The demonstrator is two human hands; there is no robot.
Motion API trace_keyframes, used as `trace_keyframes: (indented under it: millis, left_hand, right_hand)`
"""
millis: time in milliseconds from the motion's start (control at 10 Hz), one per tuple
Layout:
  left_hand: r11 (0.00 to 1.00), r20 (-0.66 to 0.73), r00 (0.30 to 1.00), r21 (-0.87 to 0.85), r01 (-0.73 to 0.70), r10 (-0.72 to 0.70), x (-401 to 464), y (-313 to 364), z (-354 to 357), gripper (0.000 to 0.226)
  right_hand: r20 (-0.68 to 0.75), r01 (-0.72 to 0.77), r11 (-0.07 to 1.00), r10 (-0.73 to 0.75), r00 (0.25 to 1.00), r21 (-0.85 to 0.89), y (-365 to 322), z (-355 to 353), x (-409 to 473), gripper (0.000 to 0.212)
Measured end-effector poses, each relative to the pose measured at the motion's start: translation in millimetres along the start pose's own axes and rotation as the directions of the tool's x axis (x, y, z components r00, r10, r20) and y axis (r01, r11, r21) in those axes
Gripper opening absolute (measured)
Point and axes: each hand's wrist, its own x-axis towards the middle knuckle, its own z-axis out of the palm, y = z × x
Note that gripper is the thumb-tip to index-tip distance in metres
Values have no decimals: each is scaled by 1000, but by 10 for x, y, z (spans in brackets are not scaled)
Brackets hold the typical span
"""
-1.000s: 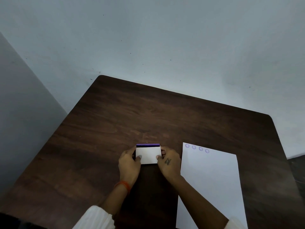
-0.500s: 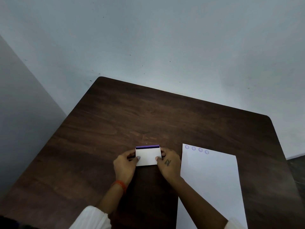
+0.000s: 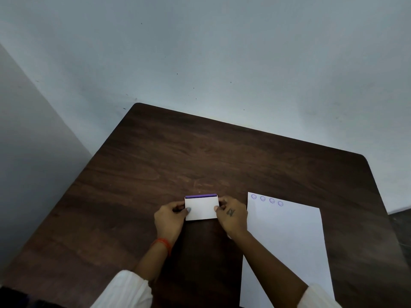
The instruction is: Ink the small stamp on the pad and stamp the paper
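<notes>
Since earlier: little moves | both hands, left hand [image 3: 169, 221] and right hand [image 3: 231, 216], pinch ink pad [image 3: 201, 207] near desk [image 3: 155, 163] front edge | I'd lift its lid evenly.

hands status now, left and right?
Left hand: closed on the left edge of the ink pad case.
Right hand: closed on its right edge.

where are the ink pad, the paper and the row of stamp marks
ink pad [image 3: 201, 209]: head view, on its white lid
paper [image 3: 287, 241]: head view, on its bare middle
stamp marks [image 3: 271, 200]: head view, on the third mark from the left
</notes>
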Motion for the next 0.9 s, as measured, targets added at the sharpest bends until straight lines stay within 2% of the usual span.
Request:
trace_keyframes:
  millis: [400, 700, 800, 900]
  left_hand:
    - [999, 26, 999, -23, 44, -44, 63, -6, -2, 29]
    - [991, 18, 995, -91, 101, -99, 73, 26, -30, 26]
    - [996, -30, 999, 88, -32, 35, 37, 147, -72, 30]
    - [933, -49, 955, 235, -274, 293, -36, 341, -56, 45]
  right_hand:
    - [13, 54, 998, -54, 998, -9, -4, -46, 50, 22]
    - [46, 100, 995, -99, 994, -22, 2, -96, 60, 26]
    - [-51, 134, 988, -138, 989, -81, -78, -214, 19, 31]
    - [-157, 223, 967, -241, 958, -121, -130, -312, -11, 35]
